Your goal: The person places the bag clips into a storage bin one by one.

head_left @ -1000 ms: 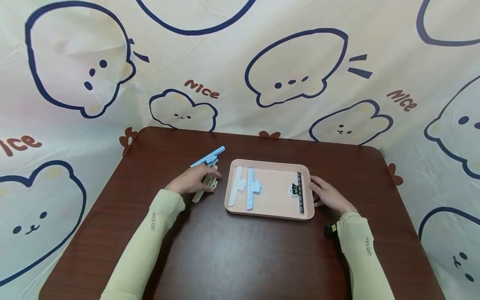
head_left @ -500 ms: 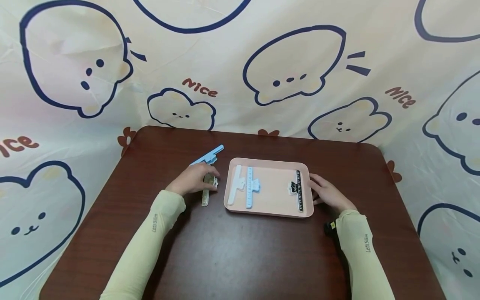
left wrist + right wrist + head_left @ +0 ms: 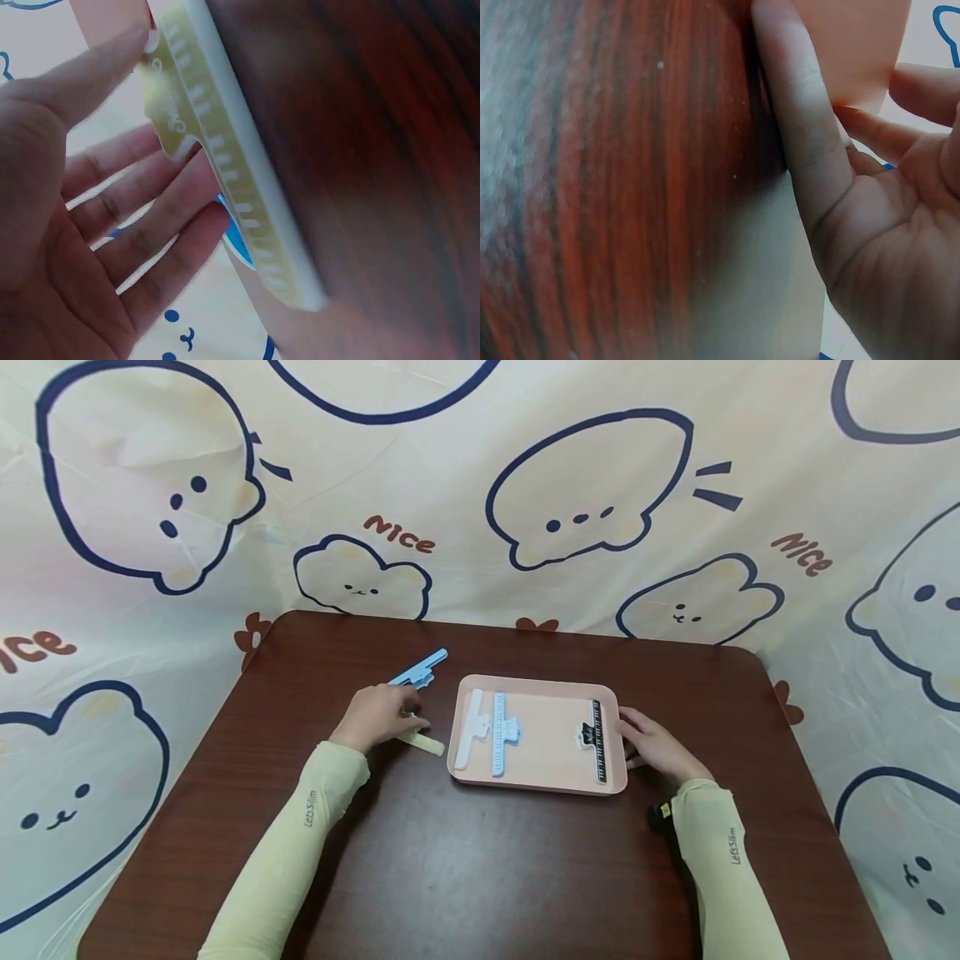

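My left hand pinches a pale yellow ruler clip left of the tray. In the left wrist view the thumb is at its scalloped handle, fingers behind, and ruler marks run along the clip. A blue ruler clip lies on the table just beyond that hand, partly covered by it. My right hand rests against the right side of the pink tray, fingers extended along its wall. Inside the tray lie a white clip, a light blue ruler clip and a black-and-white clip.
The dark brown table extends around the tray. A pale curtain with cartoon drawings stands behind and at both sides. A dark strap with a small yellow mark is at the right wrist.
The yellow clip in my left hand has turned, its near end swinging right toward the tray. The hand has shifted slightly left. My right hand and the tray stay in place.
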